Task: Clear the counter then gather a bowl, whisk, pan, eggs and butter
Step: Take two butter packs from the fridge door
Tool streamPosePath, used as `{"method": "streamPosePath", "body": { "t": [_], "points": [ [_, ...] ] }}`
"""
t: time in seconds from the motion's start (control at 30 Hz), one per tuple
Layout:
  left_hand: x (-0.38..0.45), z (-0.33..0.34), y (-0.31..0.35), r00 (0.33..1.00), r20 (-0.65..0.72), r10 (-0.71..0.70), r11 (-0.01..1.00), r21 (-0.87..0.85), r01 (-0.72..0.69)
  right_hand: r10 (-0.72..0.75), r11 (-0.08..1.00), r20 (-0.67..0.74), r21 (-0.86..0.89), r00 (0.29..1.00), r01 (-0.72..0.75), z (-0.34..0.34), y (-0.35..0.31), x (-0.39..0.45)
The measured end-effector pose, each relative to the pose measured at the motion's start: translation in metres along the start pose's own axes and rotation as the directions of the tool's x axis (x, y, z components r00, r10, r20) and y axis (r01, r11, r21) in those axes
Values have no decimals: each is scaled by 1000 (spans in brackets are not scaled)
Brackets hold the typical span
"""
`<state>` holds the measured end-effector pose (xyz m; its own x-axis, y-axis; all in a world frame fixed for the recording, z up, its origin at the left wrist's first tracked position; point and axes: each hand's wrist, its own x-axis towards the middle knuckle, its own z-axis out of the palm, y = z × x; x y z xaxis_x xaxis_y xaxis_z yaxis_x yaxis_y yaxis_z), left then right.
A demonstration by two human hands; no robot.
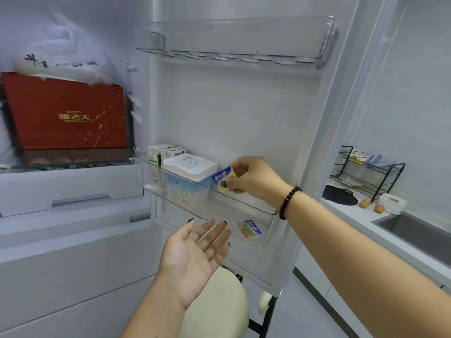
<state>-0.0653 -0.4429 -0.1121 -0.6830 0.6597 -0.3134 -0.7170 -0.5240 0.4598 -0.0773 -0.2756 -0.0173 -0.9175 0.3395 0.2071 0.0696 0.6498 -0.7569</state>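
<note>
right hand (253, 178) pinches a butter packet (223, 179) just above the door shelf (244, 203), evidently lifting it out. left hand (195, 254) waits below the shelf, palm up, fingers straight, holding nothing, likely to receive it. eggs (371, 206) lie on the counter (353, 215), well right of the shelf.

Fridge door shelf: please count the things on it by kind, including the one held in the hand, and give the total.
Small milk cartons: 2
White-lidded tub: 1
Butter packs: 2, one pinched in the grip of the right hand above the shelf, one lying at the shelf's bottom right
Total: 5
The left hand holds nothing, palm up.
</note>
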Motion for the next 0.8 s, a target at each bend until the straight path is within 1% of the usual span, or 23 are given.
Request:
{"method": "streamPosePath", "body": {
  "t": [0.03, 0.07, 0.1, 0.13, 0.17, 0.2, 0.23, 0.3, 0.33, 0.4, 0.43, 0.5, 0.6, 0.63, 0.67, 0.7, 0.73, 0.8],
  "points": [
    [-1, 1, -1, 1000, 16, -5, 999, -33, 6, -37, 994, 37, 107, 999, 33, -4, -10, -11],
    [-1, 2, -2, 999, 35, -6, 997, -74, 9, -74, 993, 109, 102, 991, 63, -6, -17, -25],
    [-3, 3, -4, 998, 61, -2, 994, -112, 8, -97, 995, 199, 7, 975, 98, -6, -24, -37],
    [-3, 4, -5, 996, 87, 2, 990, -140, 10, -102, 981, 291, -126, 951, 144, -4, -28, -48],
    [-4, 5, -8, 994, 109, 9, 987, -158, 8, -96, 950, 364, -244, 926, 194, 0, -30, -57],
    [-5, 5, -9, 992, 121, 26, 986, -169, -5, -90, 916, 413, -323, 906, 238, 5, -30, -62],
    [-5, 6, -11, 991, 128, 42, 986, -167, -20, -92, 894, 428, -363, 899, 264, 10, -28, -63],
    [-4, 7, -16, 989, 122, 78, 994, -84, -68, -115, 873, 405, -394, 907, 287, 17, -23, -61],
    [-1, 6, -19, 989, 101, 110, 994, 16, -113, -124, 876, 386, -391, 914, 284, 16, -21, -59],
    [2, 5, -24, 979, 55, 196, 948, 246, -203, -145, 886, 358, -368, 923, 282, 13, -20, -55],
    [3, 5, -26, 974, 47, 220, 923, 313, -223, -149, 895, 344, -351, 927, 274, 9, -20, -52],
    [4, 5, -28, 970, 49, 237, 907, 347, -239, -169, 920, 305, -293, 937, 261, 1, -22, -47],
    [7, 7, -28, 972, 55, 230, 911, 340, -235, -192, 937, 161, -262, 968, 229, -13, -18, -28],
    [8, 6, -28, 974, 58, 221, 915, 334, -227, -167, 938, 130, -285, 977, 199, -15, -13, -20],
    [10, 5, -28, 976, 61, 211, 920, 326, -220, -124, 932, 131, -326, 984, 161, -17, -8, -12],
    [10, 4, -28, 977, 66, 205, 922, 322, -215, -60, 913, 168, -390, 984, 122, -16, -1, -6],
    [11, 3, -27, 977, 68, 202, 924, 318, -213, 22, 872, 235, -480, 972, 96, -14, 5, -1],
    [11, 1, -26, 977, 64, 204, 923, 321, -213, 195, 742, 370, -661, 908, 110, -9, 15, 4]
  ]
}}
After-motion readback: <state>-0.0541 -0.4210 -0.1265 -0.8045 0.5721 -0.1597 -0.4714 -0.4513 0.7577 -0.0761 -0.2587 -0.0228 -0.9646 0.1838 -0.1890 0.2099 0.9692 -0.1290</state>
